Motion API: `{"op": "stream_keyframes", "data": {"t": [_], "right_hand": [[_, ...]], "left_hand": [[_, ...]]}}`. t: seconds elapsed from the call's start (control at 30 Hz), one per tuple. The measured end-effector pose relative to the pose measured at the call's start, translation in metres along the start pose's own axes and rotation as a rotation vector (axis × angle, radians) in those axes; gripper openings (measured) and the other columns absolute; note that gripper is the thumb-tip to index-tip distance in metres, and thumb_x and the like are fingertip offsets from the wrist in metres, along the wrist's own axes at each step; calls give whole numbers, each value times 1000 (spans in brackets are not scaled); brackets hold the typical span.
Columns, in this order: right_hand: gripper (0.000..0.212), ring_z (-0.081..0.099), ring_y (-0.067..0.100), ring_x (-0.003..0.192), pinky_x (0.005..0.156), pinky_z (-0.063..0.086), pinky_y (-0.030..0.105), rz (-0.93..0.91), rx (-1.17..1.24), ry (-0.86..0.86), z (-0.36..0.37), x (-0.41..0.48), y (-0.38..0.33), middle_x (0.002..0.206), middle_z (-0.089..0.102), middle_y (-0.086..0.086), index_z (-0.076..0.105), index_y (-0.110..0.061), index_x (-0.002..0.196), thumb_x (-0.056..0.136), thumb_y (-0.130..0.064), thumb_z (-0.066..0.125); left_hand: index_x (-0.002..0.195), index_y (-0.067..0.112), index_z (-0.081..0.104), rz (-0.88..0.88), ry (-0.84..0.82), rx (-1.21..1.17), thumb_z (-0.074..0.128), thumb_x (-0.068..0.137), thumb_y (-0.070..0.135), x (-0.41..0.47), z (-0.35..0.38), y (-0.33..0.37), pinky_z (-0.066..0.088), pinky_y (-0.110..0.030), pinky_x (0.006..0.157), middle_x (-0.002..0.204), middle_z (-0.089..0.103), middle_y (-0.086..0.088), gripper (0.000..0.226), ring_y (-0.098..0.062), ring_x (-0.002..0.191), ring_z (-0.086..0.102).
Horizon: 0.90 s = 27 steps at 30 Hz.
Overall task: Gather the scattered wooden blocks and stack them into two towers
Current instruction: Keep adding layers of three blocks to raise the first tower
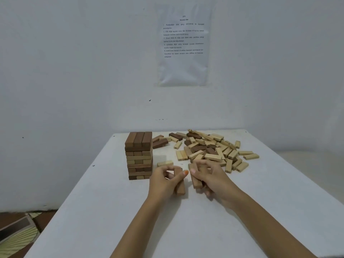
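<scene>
One tower [139, 155] built at ten o'clock on the desk [111, 211], second not begun, loose pile [210, 149] waiting at one o'clock, left hand [165, 180] fingers closed round a brown block [181, 187], right hand [210, 180] clasping another block [195, 180].

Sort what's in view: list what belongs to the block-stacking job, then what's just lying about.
Belongs to the job:
finished tower
loose block pile
block in left hand
block in right hand

Just there:
printed sheet on wall
patterned mat on floor
</scene>
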State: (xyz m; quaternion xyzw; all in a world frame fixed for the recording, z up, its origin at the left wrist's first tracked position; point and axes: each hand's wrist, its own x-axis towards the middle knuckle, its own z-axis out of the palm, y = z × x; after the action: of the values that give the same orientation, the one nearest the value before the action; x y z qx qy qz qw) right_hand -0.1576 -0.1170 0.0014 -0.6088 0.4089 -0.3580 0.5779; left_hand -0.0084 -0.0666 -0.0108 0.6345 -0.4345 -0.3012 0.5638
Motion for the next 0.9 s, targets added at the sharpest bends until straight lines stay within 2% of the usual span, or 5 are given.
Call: {"op": "stream_keyframes", "data": {"t": [0.23, 0.43, 0.6, 0.8, 0.9], "right_hand": [[22, 45, 5, 36, 35, 31, 21, -68, -110, 27, 4, -12, 9, 67, 60, 2, 63, -17, 105, 86, -19, 73], [20, 52, -11, 90, 71, 38, 10, -180, -413, 152, -1, -9, 14, 96, 59, -26, 67, -33, 96, 79, -34, 78], [24, 56, 4, 105, 88, 48, 30, -141, -568, 138, 0, -5, 21, 108, 66, -16, 72, -33, 98, 76, -42, 78], [22, 55, 14, 72, 61, 43, 24, -24, -151, 185, 1, -9, 10, 83, 63, -1, 69, -22, 98, 96, -20, 48], [30, 63, 23, 83, 70, 47, 31, 14, -126, 164, 0, -9, 7, 92, 68, 2, 71, -22, 103, 93, -9, 46]], "left_hand": [[100, 16, 70, 56, -84, 109, 76, 79, 29, -11, -1, -9, 51, -29, 71, 84, 65, -3, 25, -13, 76, 59], [87, 25, 70, 129, 10, 338, 78, 74, 40, -10, -3, -12, 48, -36, 81, 86, 67, 9, 21, -11, 85, 60], [73, 37, 64, 102, -17, 428, 77, 70, 51, -12, 1, -13, 39, -40, 89, 93, 66, 9, 19, -11, 95, 57], [100, 15, 66, 149, -14, 272, 64, 89, 29, -12, -6, -8, 41, -8, 63, 99, 63, -2, 18, -6, 82, 55], [104, 18, 65, 121, -59, 292, 64, 90, 20, -15, -9, -11, 41, -8, 63, 103, 60, -3, 14, -5, 83, 54]]}}
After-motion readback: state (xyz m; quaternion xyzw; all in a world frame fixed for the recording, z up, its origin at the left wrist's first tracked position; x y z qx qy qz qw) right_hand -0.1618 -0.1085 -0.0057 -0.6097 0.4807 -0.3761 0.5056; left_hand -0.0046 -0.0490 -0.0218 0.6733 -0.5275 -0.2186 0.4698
